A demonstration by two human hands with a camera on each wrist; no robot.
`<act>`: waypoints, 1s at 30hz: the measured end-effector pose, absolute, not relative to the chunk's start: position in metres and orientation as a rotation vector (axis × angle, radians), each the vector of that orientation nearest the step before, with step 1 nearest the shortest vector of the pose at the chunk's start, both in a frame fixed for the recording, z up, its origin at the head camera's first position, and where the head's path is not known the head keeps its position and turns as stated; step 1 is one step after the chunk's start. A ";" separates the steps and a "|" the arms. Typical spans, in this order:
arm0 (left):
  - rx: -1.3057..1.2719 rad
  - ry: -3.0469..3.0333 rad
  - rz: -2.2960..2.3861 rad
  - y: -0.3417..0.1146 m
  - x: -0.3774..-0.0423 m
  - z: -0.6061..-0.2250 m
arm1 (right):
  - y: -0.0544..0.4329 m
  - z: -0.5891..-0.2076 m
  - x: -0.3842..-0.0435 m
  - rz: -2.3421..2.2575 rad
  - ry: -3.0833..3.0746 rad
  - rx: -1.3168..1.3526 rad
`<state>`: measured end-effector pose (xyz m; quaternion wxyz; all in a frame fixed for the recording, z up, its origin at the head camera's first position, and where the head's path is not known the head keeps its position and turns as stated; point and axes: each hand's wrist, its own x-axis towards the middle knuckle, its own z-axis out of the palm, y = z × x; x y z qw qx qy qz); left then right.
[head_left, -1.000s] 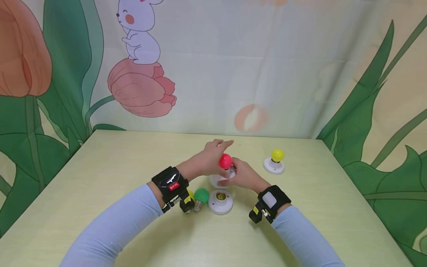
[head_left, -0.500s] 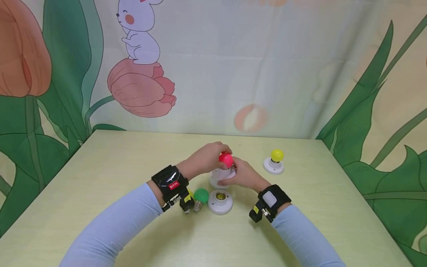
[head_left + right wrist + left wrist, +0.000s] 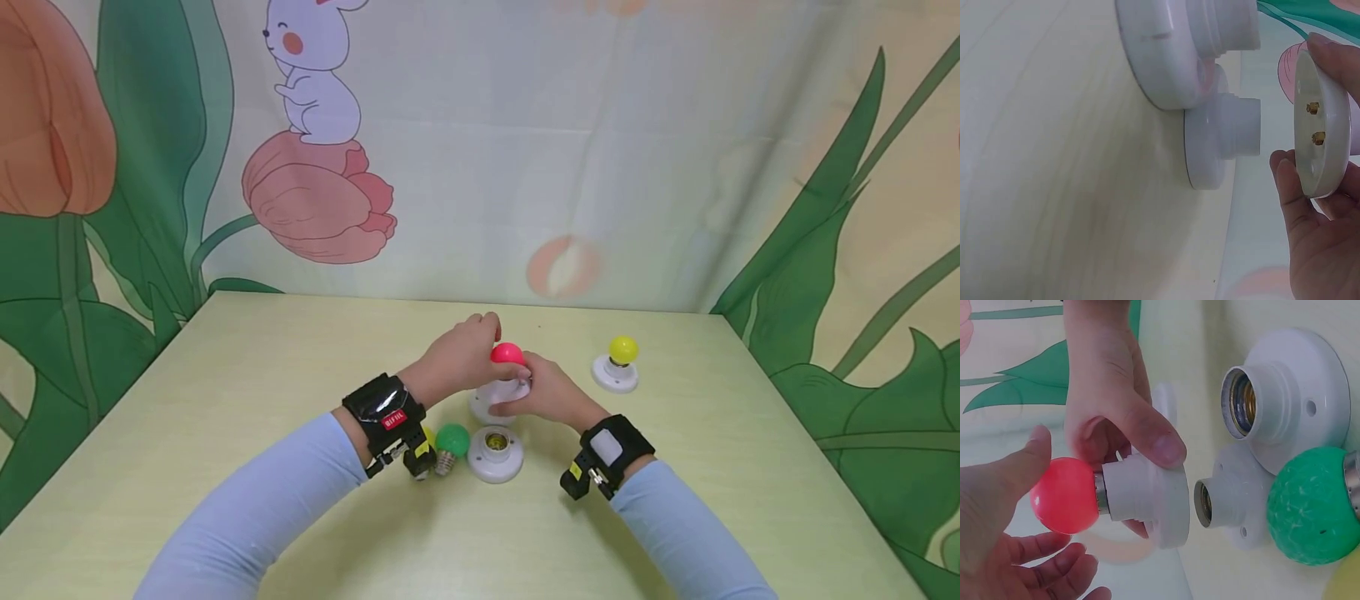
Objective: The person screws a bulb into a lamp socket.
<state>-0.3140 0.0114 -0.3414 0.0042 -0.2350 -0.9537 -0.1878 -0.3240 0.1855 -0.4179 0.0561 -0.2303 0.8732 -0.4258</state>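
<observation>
My right hand [image 3: 558, 396] grips a white lamp holder [image 3: 1169, 500] by its round base, lifted above the table. In the right wrist view two brass screws show on the underside of that lamp holder [image 3: 1319, 125]. A red bulb [image 3: 1065, 495] sits in its socket, with a bit of metal cap showing. My left hand [image 3: 465, 354] is around the red bulb, thumb on one side and loosely bent fingers on the other. In the left wrist view the thumb tip stands off the bulb; a finger lies close to its lower side, contact unclear.
Two bulbless lamp holders stand on the table: a nearer holder [image 3: 496, 467] and a farther holder [image 3: 1241, 494]. Beside them lie a green bulb [image 3: 452, 439] and a partly hidden yellow bulb [image 3: 429, 435]. A holder with a yellow bulb [image 3: 623, 350] stands back right. A printed curtain [image 3: 465, 167] hangs behind.
My left fingers closed over the red bulb half a second ago, then lifted off its top as the hand turned. The right hand keeps holding the lamp holder in place.
</observation>
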 end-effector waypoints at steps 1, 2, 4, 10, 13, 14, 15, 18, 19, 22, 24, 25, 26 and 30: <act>-0.740 -2.984 -0.580 0.011 -0.314 -0.342 | 0.186 -0.418 -0.324 -1.291 2.650 -0.699; -0.749 -2.982 -0.570 0.011 -0.313 -0.342 | 0.186 -0.419 -0.324 -1.292 2.649 -0.701; -0.760 -2.987 -0.550 0.011 -0.313 -0.341 | 0.186 -0.419 -0.324 -1.300 2.640 -0.703; -0.779 -2.993 -0.534 0.012 -0.313 -0.341 | 0.186 -0.421 -0.324 -1.330 2.619 -0.714; -0.838 -2.973 -0.516 0.012 -0.314 -0.341 | 0.186 -0.421 -0.324 -1.336 2.615 -0.719; -0.865 -2.967 -0.510 0.011 -0.314 -0.341 | 0.186 -0.421 -0.325 -1.334 2.616 -0.717; -0.895 -2.960 -0.504 0.011 -0.314 -0.341 | 0.186 -0.421 -0.324 -1.331 2.617 -0.716; -0.979 -2.950 -0.534 0.011 -0.315 -0.340 | 0.187 -0.421 -0.324 -1.321 2.621 -0.708; -0.997 -2.953 -0.553 0.011 -0.315 -0.340 | 0.187 -0.421 -0.324 -1.314 2.624 -0.704; -1.002 -2.982 -0.622 0.011 -0.314 -0.339 | 0.188 -0.422 -0.324 -1.302 2.632 -0.704; -0.965 -3.003 -0.638 0.012 -0.314 -0.339 | 0.188 -0.422 -0.324 -1.302 2.639 -0.705; -0.936 -3.009 -0.635 0.013 -0.313 -0.339 | 0.188 -0.422 -0.324 -1.302 2.643 -0.709; -0.906 -3.014 -0.629 0.013 -0.313 -0.339 | 0.188 -0.422 -0.324 -1.304 2.646 -0.717; -0.837 -2.992 -0.560 0.015 -0.311 -0.343 | 0.187 -0.420 -0.323 -1.330 2.628 -0.737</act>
